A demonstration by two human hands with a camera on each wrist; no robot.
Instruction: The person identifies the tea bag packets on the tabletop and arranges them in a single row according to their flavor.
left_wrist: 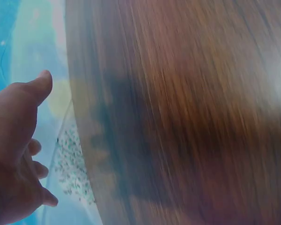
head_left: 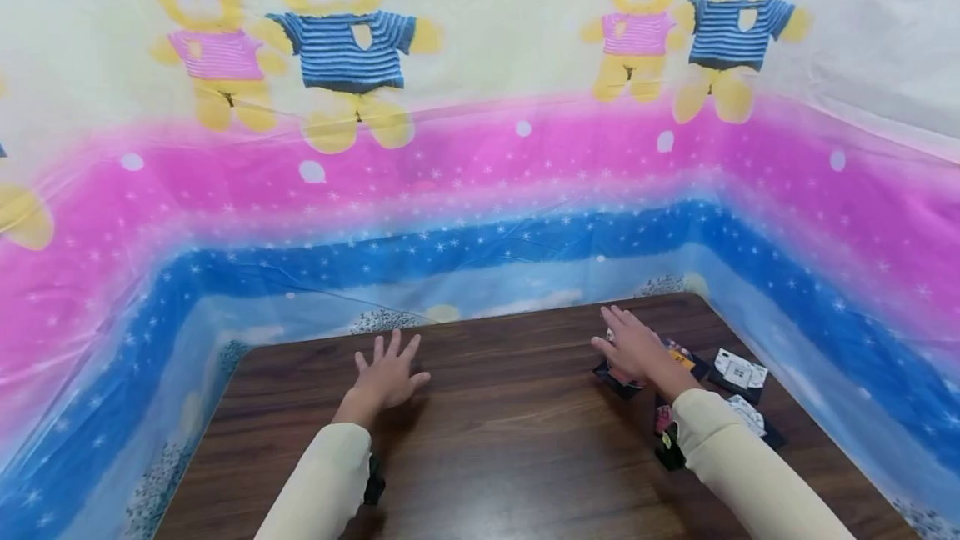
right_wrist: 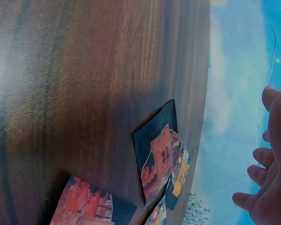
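Observation:
My left hand point(head_left: 386, 377) hovers over the far left of the wooden table, fingers spread and nothing in it. In the left wrist view, its shadow falls on the wood and the palm point(left_wrist: 11, 131) looks bare. At the right, my right hand point(head_left: 633, 350) reaches forward with straight fingers above several flat black packets. One packet with a red label point(right_wrist: 161, 152) lies below it, overlapping one with a yellow-orange label point(right_wrist: 179, 180). Another red-printed packet point(right_wrist: 84, 201) lies nearer. Two packets with white house-like prints, one farther point(head_left: 738, 370) and one nearer point(head_left: 750, 417), lie to the right.
The brown wooden table point(head_left: 495, 407) is bordered at the back and sides by a hanging cloth point(head_left: 465, 165) printed with bears in pink, blue and white. Dark devices are strapped at the left wrist point(head_left: 373, 480) and right wrist point(head_left: 670, 447).

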